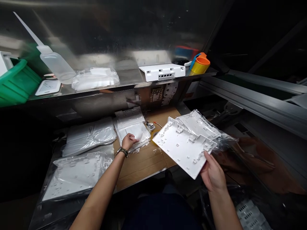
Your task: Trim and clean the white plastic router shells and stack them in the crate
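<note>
My right hand [212, 174] grips the near corner of a white plastic cover panel [183, 147], held tilted above the bench with its ribbed inner side up. Just behind it lies another white panel in a clear bag [203, 126]. My left hand [129, 141], with a beaded bracelet at the wrist, is closed on the edge of a stack of clear plastic bags [131, 126] that rests on the brown cardboard sheet [144, 159].
Bagged white panels [76, 172] and more bags [90, 135] lie at the left. A steel shelf [134, 83] carries a white router housing [163, 72], a squeeze bottle [56, 64], a green bin [16, 81], and orange and yellow tape rolls [200, 64]. A metal rail [254, 99] runs at right.
</note>
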